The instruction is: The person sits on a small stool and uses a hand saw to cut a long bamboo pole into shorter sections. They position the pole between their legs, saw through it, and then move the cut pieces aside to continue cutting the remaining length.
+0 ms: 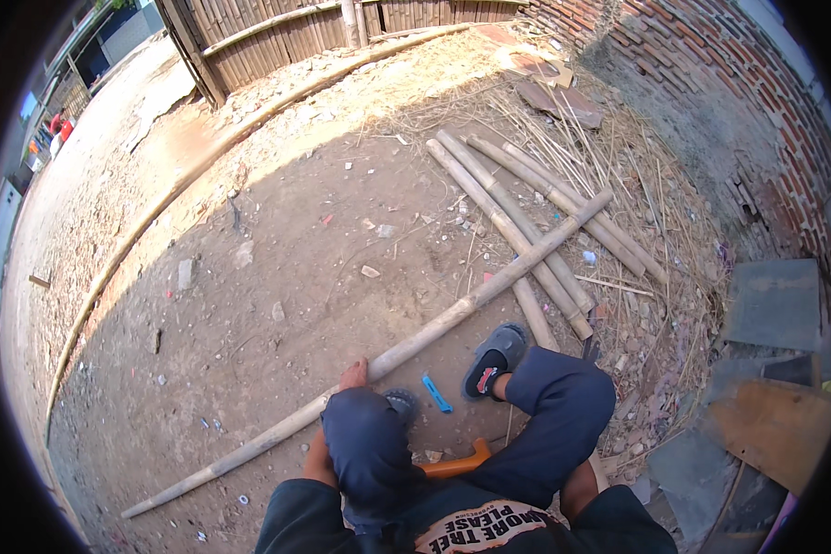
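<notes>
Although the head view shows only one instant, the work on the long bamboo pole seems to me at an early point, because I see no fresh cut, notch or split along it. How much is left, I cannot read from here. The shorter bamboo poles lie loose, and nothing that I can see binds them together. The long pole is on the dirt ground, in front of the person; its long axis runs slantwise, from the near left part of this ground toward the far right, where the brick wall makes the edge. The thin end points to the near left; the thicker end points to the far right and lies across the shorter poles, which are slanted the other way. The left hand has its fingers on the pole beside the left knee, but this knee covers much of it, so I cannot tell if the grip is closed. The right hand is hidden behind the right leg, and its state I cannot tell. Between the feet lies a blue tool, and nearer to the body there is an orange handle, which no visible hand touches.
</notes>
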The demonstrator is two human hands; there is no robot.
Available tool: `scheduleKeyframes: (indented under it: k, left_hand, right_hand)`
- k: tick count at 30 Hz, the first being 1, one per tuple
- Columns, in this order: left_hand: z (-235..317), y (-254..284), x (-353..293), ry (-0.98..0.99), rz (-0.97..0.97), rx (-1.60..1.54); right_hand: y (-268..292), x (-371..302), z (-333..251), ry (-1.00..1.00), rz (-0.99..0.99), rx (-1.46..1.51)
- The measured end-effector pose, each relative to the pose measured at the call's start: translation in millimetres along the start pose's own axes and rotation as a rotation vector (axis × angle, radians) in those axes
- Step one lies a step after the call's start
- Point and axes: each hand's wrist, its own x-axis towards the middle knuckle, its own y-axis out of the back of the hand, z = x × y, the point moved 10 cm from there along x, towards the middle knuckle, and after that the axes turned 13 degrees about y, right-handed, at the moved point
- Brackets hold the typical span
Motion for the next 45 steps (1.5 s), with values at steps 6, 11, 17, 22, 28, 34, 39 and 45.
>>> scheduleKeyframes:
  k: [6,11,17,22,28,34,39,45]
  left_hand:
    - [2.2,-20.8,7.6,0.019,-0.036,0.036]
    - [0.0,-16.7,0.6,0.015,0.017,-0.019]
    - [-0.1,-3.2,-8.2,0.042,0.008,-0.08]
    - [-13.6,6.3,-13.2,0.109,-0.093,-0.05]
    - [10.6,23.4,-22.4,0.136,-0.126,-0.048]
    - [-8.9,50.5,2.2,0.028,-0.139,-0.021]
    - [30.8,120.6,16.9,-0.107,-0.117,-0.062]
    - [152.5,281.3,-22.5,-0.517,0.029,-0.198]
  right_hand:
    - [2.2,-40.5,-21.2,-0.066,-0.011,0.008]
    - [-2.0,-59.6,-31.8,-0.102,-0.011,0.024]
    - [-5.9,-71.1,-37.5,-0.121,-0.007,0.035]
    - [-18.5,-68.4,-29.5,-0.064,0.002,0.082]
    - [-11.9,-62.0,-33.2,-0.083,0.015,0.114]
    - [-21.7,-54.2,-23.2,-0.065,0.001,0.115]
    - [-16.0,-52.1,9.3,-0.072,0.005,0.041]
    - [-6.9,-21.6,122.1,-0.153,0.026,-0.259]
